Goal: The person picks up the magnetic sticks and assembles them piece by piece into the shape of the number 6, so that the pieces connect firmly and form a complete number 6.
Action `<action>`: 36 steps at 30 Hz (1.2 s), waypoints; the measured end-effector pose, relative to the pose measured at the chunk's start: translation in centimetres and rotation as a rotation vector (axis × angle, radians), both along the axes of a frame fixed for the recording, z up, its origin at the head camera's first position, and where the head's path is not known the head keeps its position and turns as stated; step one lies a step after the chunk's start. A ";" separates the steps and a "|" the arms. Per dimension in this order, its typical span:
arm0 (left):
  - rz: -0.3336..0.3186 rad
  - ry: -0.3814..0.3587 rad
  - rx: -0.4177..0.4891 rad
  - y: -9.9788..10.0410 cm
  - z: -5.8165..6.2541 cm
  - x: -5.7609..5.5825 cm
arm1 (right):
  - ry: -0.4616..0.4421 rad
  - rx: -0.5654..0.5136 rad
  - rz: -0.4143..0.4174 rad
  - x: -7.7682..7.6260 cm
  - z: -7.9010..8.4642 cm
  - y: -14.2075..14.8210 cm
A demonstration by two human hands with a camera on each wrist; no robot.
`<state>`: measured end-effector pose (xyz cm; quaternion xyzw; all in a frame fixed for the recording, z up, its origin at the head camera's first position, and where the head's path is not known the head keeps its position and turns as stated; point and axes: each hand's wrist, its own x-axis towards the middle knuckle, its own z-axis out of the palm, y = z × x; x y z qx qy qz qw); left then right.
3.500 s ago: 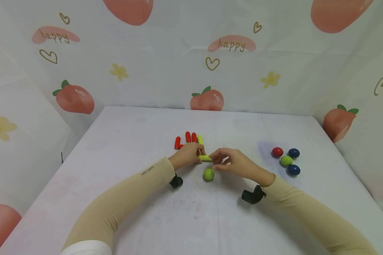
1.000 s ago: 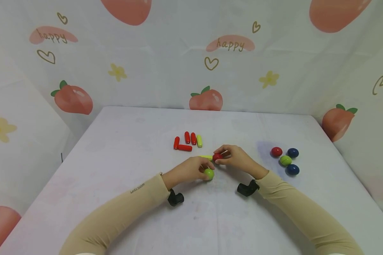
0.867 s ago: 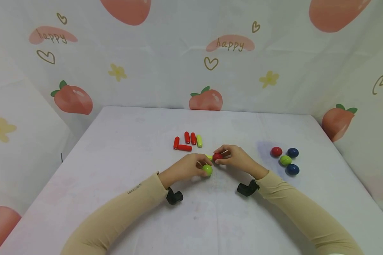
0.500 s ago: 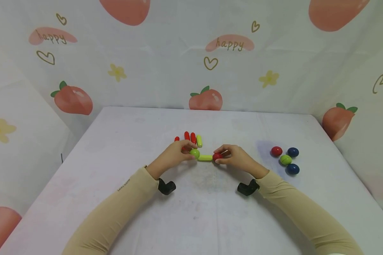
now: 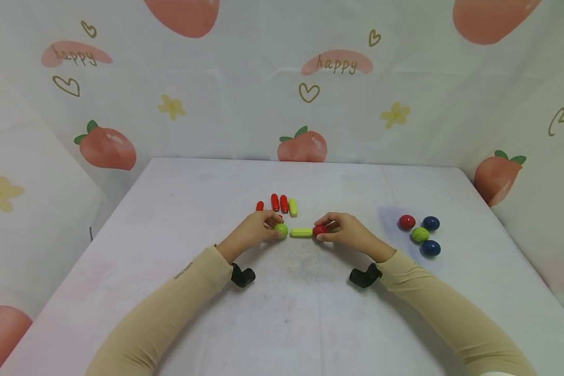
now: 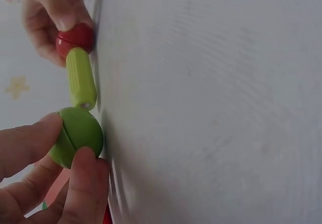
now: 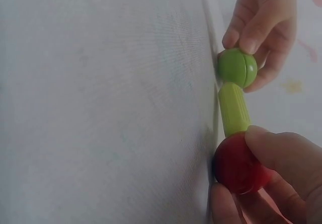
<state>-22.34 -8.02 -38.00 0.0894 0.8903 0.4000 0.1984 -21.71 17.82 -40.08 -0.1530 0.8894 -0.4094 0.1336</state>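
My left hand [image 5: 254, 230] pinches a green ball [image 6: 78, 137] with a groove round it, just left of a yellow-green ribbed stick [image 5: 301, 233]. On the stick's other end sits a red ball [image 7: 240, 163], which my right hand [image 5: 350, 235] holds between thumb and fingers. The stick's near end with a small pale dot faces the green ball in the left wrist view. In the head view a small gap shows between the green ball and the stick. The stick touches the red ball.
Behind my left hand lie several red sticks [image 5: 274, 202], one partly hidden, and another yellow-green stick [image 5: 293, 207]. To the right on the white table [image 5: 282, 318] are a red ball [image 5: 407, 222], a green ball [image 5: 420, 235] and two dark blue balls [image 5: 431, 248].
The left hand let go of the stick, took the green ball from the table and brought it left and back to the stick's left end. The right hand has come to hold a red ball.
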 end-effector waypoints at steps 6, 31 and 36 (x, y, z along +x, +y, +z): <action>0.004 -0.004 -0.010 0.2 -0.3 -0.2 | -0.007 -0.003 0.003 -0.1 -0.1 0.0; 0.001 0.011 0.007 0.5 -0.5 -0.1 | -0.018 -0.002 -0.001 -0.1 0.0 0.0; -0.009 0.029 0.014 0.5 -0.6 -0.1 | -0.024 -0.002 -0.003 -0.2 0.1 0.0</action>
